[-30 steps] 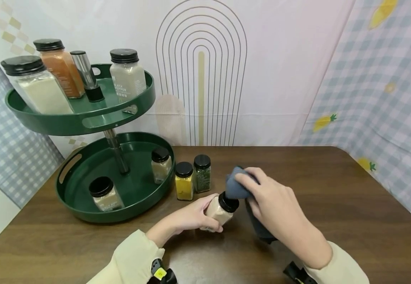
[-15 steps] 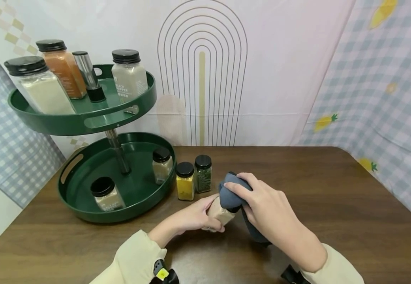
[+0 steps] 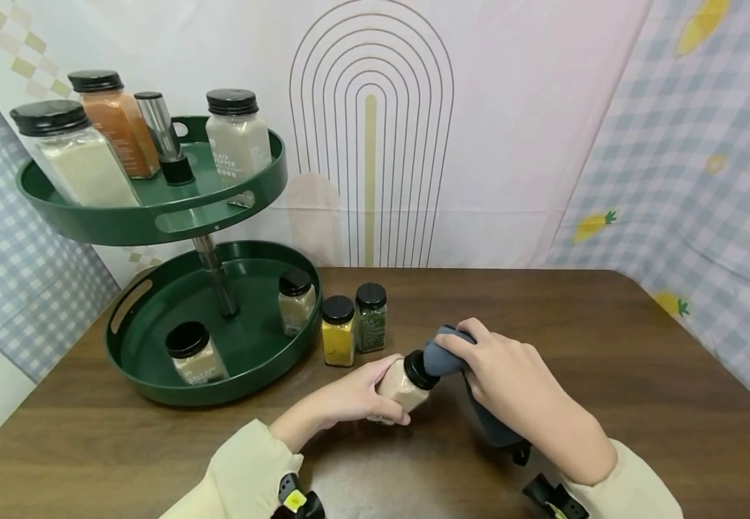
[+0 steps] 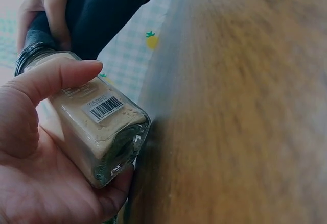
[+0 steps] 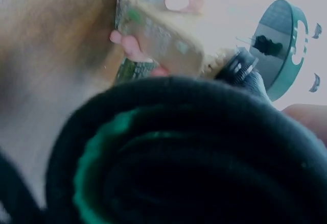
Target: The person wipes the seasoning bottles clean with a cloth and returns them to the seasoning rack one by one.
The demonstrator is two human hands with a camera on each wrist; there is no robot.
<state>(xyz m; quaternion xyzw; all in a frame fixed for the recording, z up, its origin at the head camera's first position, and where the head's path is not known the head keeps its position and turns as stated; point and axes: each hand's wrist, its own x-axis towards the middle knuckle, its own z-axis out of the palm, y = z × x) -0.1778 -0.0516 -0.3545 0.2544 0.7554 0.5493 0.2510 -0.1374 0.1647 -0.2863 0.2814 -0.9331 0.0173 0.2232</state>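
Gripping the jar (image 3: 402, 389) by its body, tilted over the table (image 3: 608, 346) near the yellow jar (image 3: 338, 340), the left hand (image 3: 360, 393) is apparently leaving the cap (image 3: 418, 370) exposed and steady for the cloth (image 3: 442, 357) that the right hand (image 3: 512, 375) is holding bunched against it.

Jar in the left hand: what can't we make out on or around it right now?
Head view: the top of the lid, covered by the cloth.
Left wrist view: small print by the barcode on the jar, too small; the rest of the left hand, cut off by the frame edge.
Right wrist view: most of the right hand, behind the cloth.
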